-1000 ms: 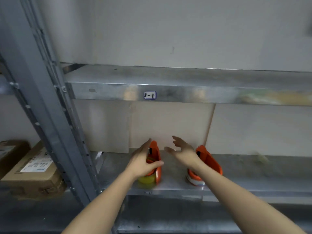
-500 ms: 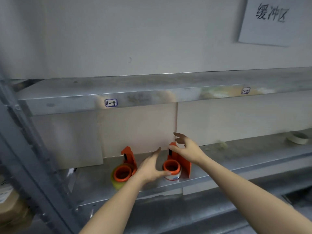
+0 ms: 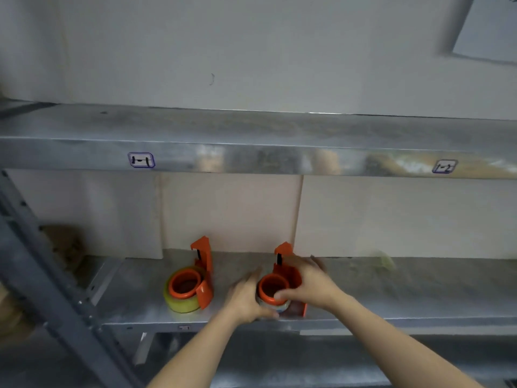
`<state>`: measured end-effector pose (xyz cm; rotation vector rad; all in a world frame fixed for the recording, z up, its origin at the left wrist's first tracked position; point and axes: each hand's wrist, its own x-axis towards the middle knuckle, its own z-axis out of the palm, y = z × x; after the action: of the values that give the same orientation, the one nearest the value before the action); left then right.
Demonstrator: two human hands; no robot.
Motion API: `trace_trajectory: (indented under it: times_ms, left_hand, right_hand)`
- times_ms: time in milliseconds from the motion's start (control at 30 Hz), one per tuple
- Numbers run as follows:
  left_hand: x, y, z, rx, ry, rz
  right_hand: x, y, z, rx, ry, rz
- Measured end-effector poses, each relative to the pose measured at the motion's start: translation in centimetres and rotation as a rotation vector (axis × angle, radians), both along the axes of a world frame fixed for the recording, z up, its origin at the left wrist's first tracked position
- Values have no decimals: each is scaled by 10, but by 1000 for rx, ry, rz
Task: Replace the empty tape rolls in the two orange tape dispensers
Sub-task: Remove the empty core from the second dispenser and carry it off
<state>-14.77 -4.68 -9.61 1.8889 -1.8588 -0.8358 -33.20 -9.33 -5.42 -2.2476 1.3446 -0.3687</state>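
Observation:
Two orange tape dispensers stand on the metal shelf (image 3: pixel 405 301). The left dispenser (image 3: pixel 202 273) carries a yellowish tape roll (image 3: pixel 181 305) around its orange hub. The right dispenser (image 3: pixel 282 264) holds a thin pale roll (image 3: pixel 275 306) low on its hub. My left hand (image 3: pixel 246 299) cups the right dispenser's roll from the left, thumb under its front. My right hand (image 3: pixel 310 284) wraps over the dispenser's body from the right, thumb on the hub's rim. The hands hide most of that roll.
An upper metal shelf (image 3: pixel 251 158) with small labels overhangs the dispensers. A grey slotted upright (image 3: pixel 56 312) slants at the left. Beige panels back the shelf. A sheet of paper (image 3: pixel 492 29) hangs on the wall at the top right.
The view has swung right and closer. Both hands have moved from hovering above the dispensers onto the right dispenser and closed around it. The left dispenser stands untouched.

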Motion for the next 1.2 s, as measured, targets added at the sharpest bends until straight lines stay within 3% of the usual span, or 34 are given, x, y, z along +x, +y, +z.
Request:
trace_trajectory:
  times_ms: [167,333,600,933,1200]
  left_hand:
    - [-12,-5,-8,-20,-60,85]
    - [-13,-5,-15,-58,-37,119]
    - [-7,-3,-3,-161,205,240]
    - [-17,9,66,-350,224,230]
    - [-82,-1,87,-350,295,45]
  right_hand:
    - [-6,-3,-25,-219,341,136]
    - [-3,-4,-36,-265,402,95]
    - [-13,-11,-29,-169,45,-27]
    - [-32,12,32,-38,-446,-120]
    - [-103,36,52,-58,-444,-251]
